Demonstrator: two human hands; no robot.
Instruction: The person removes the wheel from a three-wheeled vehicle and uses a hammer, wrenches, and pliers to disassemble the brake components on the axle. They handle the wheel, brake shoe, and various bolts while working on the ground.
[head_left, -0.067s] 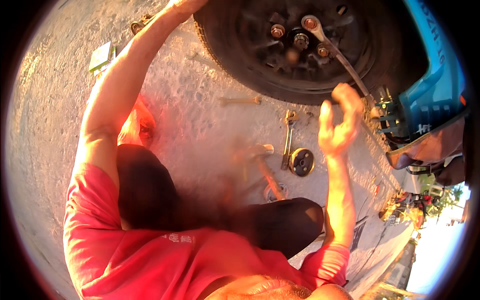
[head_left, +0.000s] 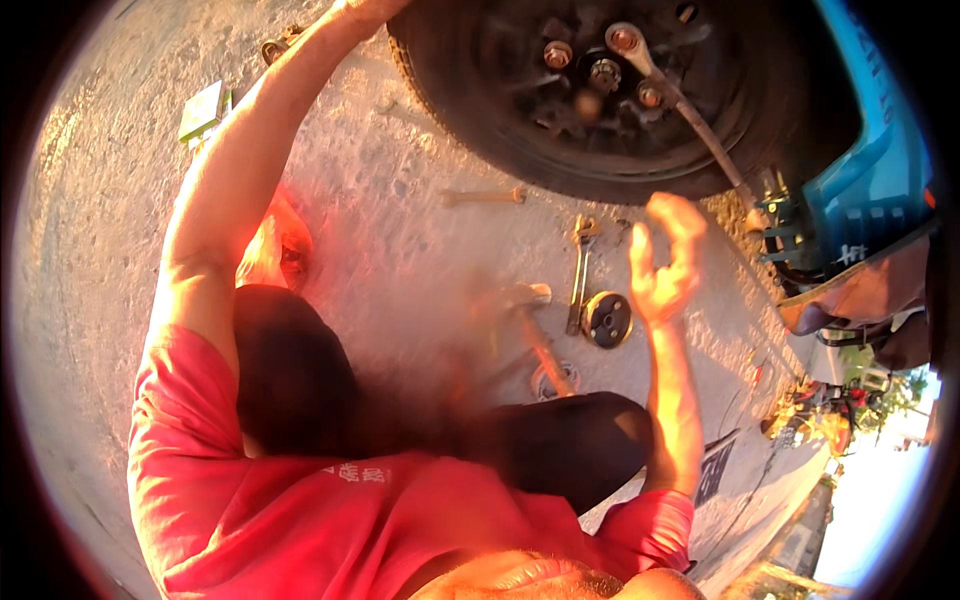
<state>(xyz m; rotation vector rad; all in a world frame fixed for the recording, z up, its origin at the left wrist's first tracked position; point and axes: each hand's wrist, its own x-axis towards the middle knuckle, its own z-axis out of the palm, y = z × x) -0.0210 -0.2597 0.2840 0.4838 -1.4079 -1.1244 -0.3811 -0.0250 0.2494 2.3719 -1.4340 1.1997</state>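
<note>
A dark wheel (head_left: 560,170) with its tyre fills the top of the view. The ring end of a long wrench (head_left: 690,112) sits over one of its nuts, and the handle slants down to the right with no hand on it. Below the tyre, my right hand (head_left: 665,265) is raised with fingers bent and apart, holding nothing. My left arm reaches up to the tyre's left edge. Only the back part of my left hand (head_left: 372,8) shows at the upper border; its fingers are cut off, so its grip is hidden.
On the ground lie an open-end wrench (head_left: 483,196), an adjustable wrench (head_left: 580,262), a black round disc (head_left: 607,320) and a hammer (head_left: 545,350) by my knee. A blue vehicle body panel (head_left: 865,190) stands at the right. A green box (head_left: 202,112) and reddish bag (head_left: 275,250) lie left.
My right hand has moved slightly down and left, farther from the wrench handle. My left arm stays nearly still.
</note>
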